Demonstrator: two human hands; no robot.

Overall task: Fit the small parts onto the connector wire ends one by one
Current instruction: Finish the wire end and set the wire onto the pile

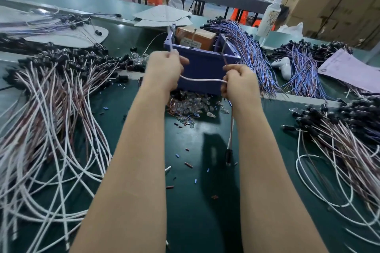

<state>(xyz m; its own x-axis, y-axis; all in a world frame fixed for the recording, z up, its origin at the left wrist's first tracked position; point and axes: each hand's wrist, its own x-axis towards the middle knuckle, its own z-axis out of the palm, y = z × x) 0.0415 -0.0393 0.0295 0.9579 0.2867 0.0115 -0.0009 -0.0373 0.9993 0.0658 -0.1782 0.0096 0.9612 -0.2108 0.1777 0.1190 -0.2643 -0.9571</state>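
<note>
Far left: heap of white and brown connector wires (pixel 51 119) with black sockets, uncountable, cut off by frame.
Left hand (pixel 164 68): fingers curled, pinching one white wire (pixel 202 80). Wire tip pokes up above knuckles, blurred, so any part on it is unreadable.
Wire spans to right hand (pixel 239 84), fist closed round it. Remainder hangs below wrist to one black connector (pixel 228 156) over bench (pixel 195 211).
Behind hands: one blue bin (pixel 202 61), with clear small parts (pixel 189 107) heaped at its foot, partly hidden by forearms.
Far right: second wire heap (pixel 339 129), cut off.

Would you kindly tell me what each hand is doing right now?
Left hand: gripping the white wire.
Right hand: gripping the same wire further along.
</note>
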